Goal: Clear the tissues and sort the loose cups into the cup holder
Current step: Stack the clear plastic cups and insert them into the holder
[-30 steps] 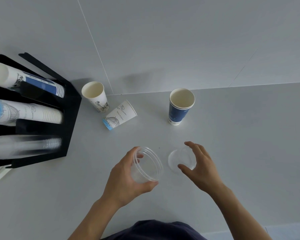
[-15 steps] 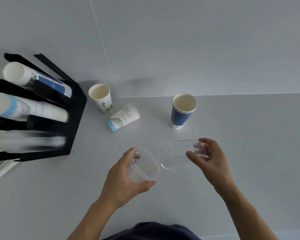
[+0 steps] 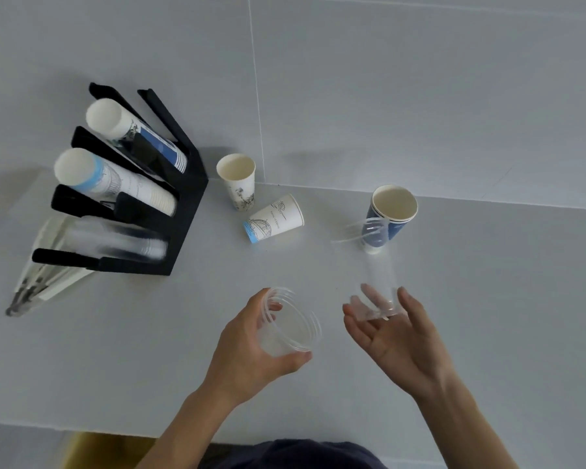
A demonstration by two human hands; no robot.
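Observation:
My left hand (image 3: 251, 346) grips a clear plastic cup (image 3: 290, 324) with its mouth turned to the right. My right hand (image 3: 396, 336) holds a second clear cup (image 3: 374, 265) by its base, fingers spread, its mouth pointing away toward the blue paper cup (image 3: 391, 214). That blue cup stands upright. A white paper cup (image 3: 239, 181) stands upright near the wall, and another white cup (image 3: 274, 220) with a blue rim lies on its side beside it. The black cup holder (image 3: 183, 204) at the left carries three lying stacks: blue-printed, white, and clear cups.
A white wall rises right behind the grey counter (image 3: 487, 299). Pale flat objects (image 3: 44, 279) lie under the holder at the far left. The counter's front edge runs along the bottom, with my dark clothing (image 3: 285, 455) below it.
My right hand has lifted the second clear cup off the counter and turned it so that its mouth now points away. The view has shifted, bringing the holder further into frame.

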